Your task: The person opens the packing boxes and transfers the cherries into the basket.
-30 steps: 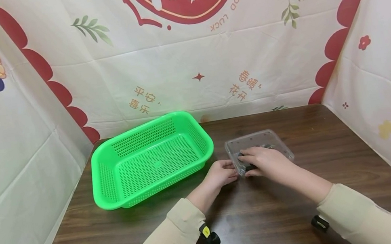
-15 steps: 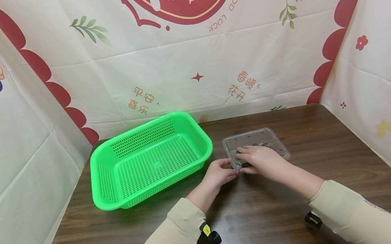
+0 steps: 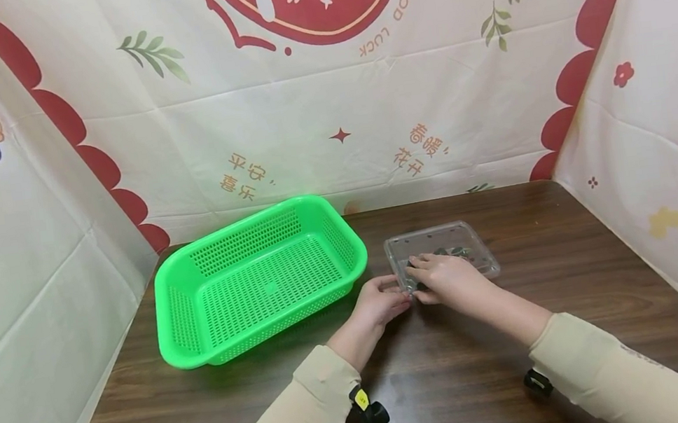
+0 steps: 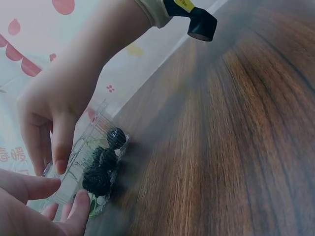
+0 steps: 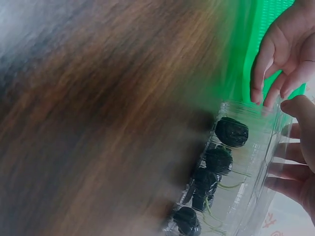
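Note:
A clear plastic box [image 3: 431, 239] with small holes in its top lies on the wooden table. Several dark, wrinkled round pieces [image 5: 232, 132] with thin green stems show through its wall. At the box's near left corner my left hand [image 3: 378, 302] pinches the edge, thumb above and fingers below in the left wrist view. My right hand [image 3: 452, 281] lies over the box's top, with its fingers stretched out and pressing on it. The right thumb [image 5: 294, 105] is right at the rim, close to the left hand. My right hand covers part of the dark pieces in the head view.
A green plastic basket [image 3: 357, 251] with perforated walls stands left of the box, close to my left hand. The brown wooden table [image 3: 461, 380] carries both. Printed white cloth [image 3: 302, 117] hangs behind and at both sides.
My right hand has shifted slightly left on the box's top, and more of the dark pieces shows beyond its fingers. My left hand keeps its place at the corner. The head view has drifted slightly.

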The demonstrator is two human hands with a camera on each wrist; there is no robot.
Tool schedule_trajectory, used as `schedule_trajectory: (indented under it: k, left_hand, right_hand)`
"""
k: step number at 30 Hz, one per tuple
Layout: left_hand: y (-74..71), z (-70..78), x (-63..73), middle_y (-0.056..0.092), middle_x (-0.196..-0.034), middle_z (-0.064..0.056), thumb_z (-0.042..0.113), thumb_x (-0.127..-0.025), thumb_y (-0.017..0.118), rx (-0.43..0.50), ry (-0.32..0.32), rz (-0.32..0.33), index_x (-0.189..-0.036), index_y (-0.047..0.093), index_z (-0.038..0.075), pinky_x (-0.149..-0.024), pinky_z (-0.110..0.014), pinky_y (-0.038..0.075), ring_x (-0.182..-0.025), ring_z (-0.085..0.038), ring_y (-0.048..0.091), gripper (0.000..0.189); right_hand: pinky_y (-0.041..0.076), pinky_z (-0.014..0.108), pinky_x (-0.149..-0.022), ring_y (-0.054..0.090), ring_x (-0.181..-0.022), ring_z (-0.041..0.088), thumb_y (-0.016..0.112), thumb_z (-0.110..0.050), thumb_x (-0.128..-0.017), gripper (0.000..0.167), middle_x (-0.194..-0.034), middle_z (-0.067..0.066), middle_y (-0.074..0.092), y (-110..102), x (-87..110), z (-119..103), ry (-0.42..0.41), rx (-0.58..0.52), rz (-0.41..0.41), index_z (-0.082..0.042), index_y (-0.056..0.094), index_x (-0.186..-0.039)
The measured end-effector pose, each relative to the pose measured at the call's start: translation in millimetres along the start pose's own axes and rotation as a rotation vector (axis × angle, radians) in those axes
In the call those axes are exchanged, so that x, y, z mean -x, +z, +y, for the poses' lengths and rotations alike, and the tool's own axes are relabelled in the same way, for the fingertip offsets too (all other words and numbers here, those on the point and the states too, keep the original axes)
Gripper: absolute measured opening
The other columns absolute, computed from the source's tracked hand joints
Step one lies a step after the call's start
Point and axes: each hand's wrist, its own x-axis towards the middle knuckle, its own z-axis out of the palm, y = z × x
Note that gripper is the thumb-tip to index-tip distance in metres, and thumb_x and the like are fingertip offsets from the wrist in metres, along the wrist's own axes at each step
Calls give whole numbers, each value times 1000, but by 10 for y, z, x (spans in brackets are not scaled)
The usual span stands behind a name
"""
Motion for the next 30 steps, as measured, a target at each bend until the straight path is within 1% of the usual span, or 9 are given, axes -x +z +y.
schedule_trajectory:
  k: [2, 4, 8, 12, 18, 21, 24, 27, 30]
  left_hand:
    - [14, 9, -5, 67, -87, -17, -17, -86, 56, 12, -25, 17, -125, 49, -10, -81, -43, 55, -76, -21, 67, 40]
    - [28, 14, -8, 68, -81, -17, -16, -86, 56, 20, -46, 31, -121, 49, -7, -77, -41, 56, -71, -21, 67, 37]
    - [43, 18, -10, 68, -79, -17, -17, -86, 55, 25, -81, 43, -117, 49, -3, -73, -39, 57, -67, -19, 67, 35]
    - [46, 18, -3, 69, -80, -17, -16, -85, 57, 14, -95, 54, -116, 50, -2, -72, -39, 57, -65, -19, 67, 35]
    - [54, 25, -9, 68, -73, -14, -16, -83, 56, -10, -88, 59, -114, 50, -1, -68, -38, 57, -61, -17, 66, 35]
    - [60, 23, -17, 68, -72, -14, -16, -83, 57, -13, -85, 55, -113, 51, -1, -68, -38, 57, -61, -17, 65, 35]
    - [67, 0, -6, 69, -73, -14, -15, -82, 59, -20, -98, 56, -113, 51, 0, -67, -38, 57, -61, -17, 66, 35]
    - [72, -13, -8, 69, -74, -14, -13, -82, 60, -26, -112, 62, -115, 51, 0, -67, -38, 58, -60, -17, 66, 37]
    - [69, 3, -24, 67, -71, -12, -14, -82, 60, -29, -120, 68, -117, 50, 0, -66, -38, 58, -58, -16, 65, 39]
  right_hand:
    - [55, 43, -77, 67, -99, 34, 81, -28, -76, 45, -110, 21, 68, 10, -7, 2, -13, 8, 18, 3, 71, -107]
    - [55, 42, -76, 68, -97, 33, 82, -28, -75, 44, -109, 21, 69, 25, -10, 3, -31, 24, 36, 3, 72, -106]
    - [56, 39, -73, 69, -94, 32, 81, -27, -73, 42, -106, 20, 70, 55, -8, -4, -71, 69, 58, 3, 73, -102]
    - [56, 38, -72, 69, -91, 31, 81, -27, -71, 43, -102, 19, 71, 88, -7, -14, -108, 122, 92, 4, 74, -99]
    - [57, 35, -66, 71, -82, 28, 80, -28, -69, 41, -92, 19, 72, 103, -47, -26, -178, 213, 171, 6, 73, -92]
    - [57, 35, -64, 71, -79, 28, 78, -27, -69, 39, -90, 19, 72, 102, -53, -32, -191, 242, 189, 6, 73, -89]
    - [57, 35, -63, 71, -77, 28, 76, -24, -69, 35, -88, 18, 72, 105, -36, -48, -215, 260, 207, 6, 73, -87]
    - [57, 34, -62, 71, -76, 28, 74, -18, -70, 28, -87, 18, 72, 106, -28, -66, -230, 266, 216, 5, 73, -85]
    - [56, 33, -60, 71, -76, 27, 75, -13, -71, 23, -87, 18, 72, 91, -40, -89, -247, 288, 211, 5, 73, -85]
